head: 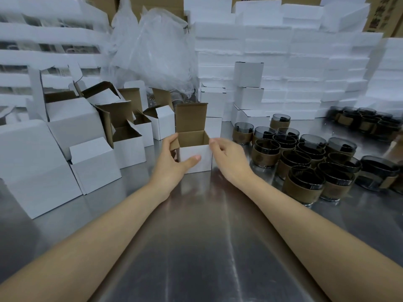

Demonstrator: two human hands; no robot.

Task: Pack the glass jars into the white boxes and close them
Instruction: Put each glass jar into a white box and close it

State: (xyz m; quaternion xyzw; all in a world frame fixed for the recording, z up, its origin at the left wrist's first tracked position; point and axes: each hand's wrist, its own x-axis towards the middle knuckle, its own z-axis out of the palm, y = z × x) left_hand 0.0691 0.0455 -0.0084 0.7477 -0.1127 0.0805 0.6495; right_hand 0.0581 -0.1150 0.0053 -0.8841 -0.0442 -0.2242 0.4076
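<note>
The steel table [196,247] lies nearest, with both forearms reaching across it toward 12 o'clock. At its centre stands the open white box [206,165], lid flap upright. The left hand [172,162] grasps it, thumb on the front wall. The right hand [229,158] curls at the box's 3 o'clock corner; I cannot tell whether it pinches or only touches. Glass jars [305,162] cluster at 3 o'clock, empty boxes [128,144] at 9, closed stacks [283,88] beyond.
</note>
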